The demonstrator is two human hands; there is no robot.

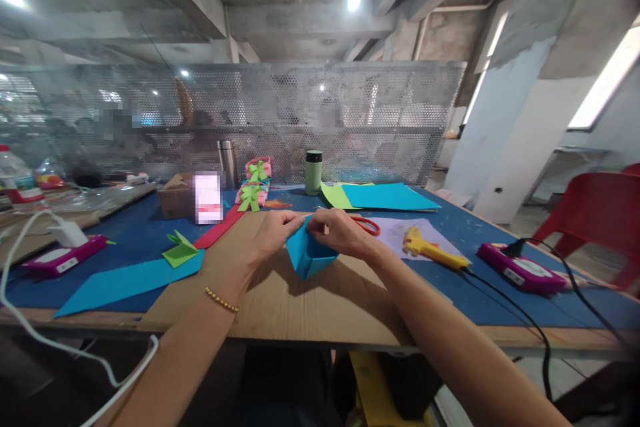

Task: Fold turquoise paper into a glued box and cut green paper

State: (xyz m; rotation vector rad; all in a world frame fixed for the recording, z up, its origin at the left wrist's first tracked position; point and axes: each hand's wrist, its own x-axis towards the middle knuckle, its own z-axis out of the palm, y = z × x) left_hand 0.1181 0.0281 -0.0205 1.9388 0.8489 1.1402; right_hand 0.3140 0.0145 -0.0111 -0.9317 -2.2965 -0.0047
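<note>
Between my two hands is a folded blue paper box (306,259), held just above a sheet of brown cardboard (300,320). My left hand (274,232) pinches its left upper edge. My right hand (336,227) has its fingers closed on the upper right part, some of them hidden inside the fold. Behind my right hand, red scissor handles (367,224) show in part. On the left, a folded green paper piece (181,251) rests on a blue paper strip (135,282). A red paper strip (216,229) lies beyond it.
A yellow glue gun (435,250) lies on purple paper at right, its cord trailing past a purple power strip (520,270). Blue sheets (393,196) and a green bottle (313,173) stand farther back. Pink bow-topped boxes (254,195) and another power strip (65,257) are at left.
</note>
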